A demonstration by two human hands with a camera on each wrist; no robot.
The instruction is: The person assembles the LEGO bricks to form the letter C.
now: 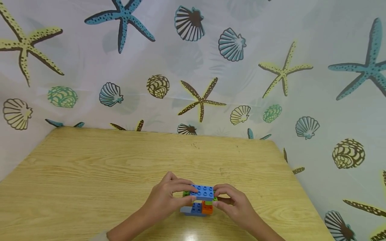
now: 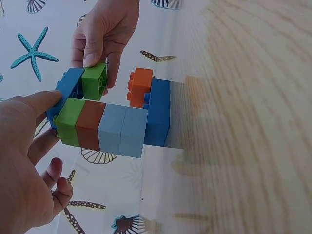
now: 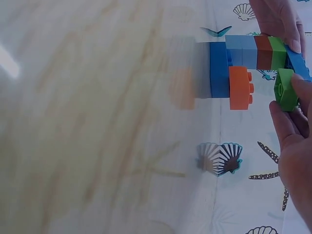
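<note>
In the head view, a toy-brick structure stands on the table in front of me. Its base is a long blue brick [image 2: 157, 112] with an orange brick [image 2: 141, 87] on one end. From the other end rises a column of light-blue bricks [image 2: 122, 130], a brown brick [image 2: 89, 125] and a green brick [image 2: 71, 117]. Across the column's top lies another blue brick [image 1: 202, 193], which my left hand [image 1: 169, 194] pinches. My right hand [image 1: 233, 202] pinches a light-green brick [image 3: 286, 90] under that blue brick's right end, above the orange one; whether they are joined I cannot tell.
The wooden table [image 1: 120, 160] extends around the bricks to left, right and back. Behind and beside it hangs a white cloth [image 1: 135, 73] printed with starfish and shells.
</note>
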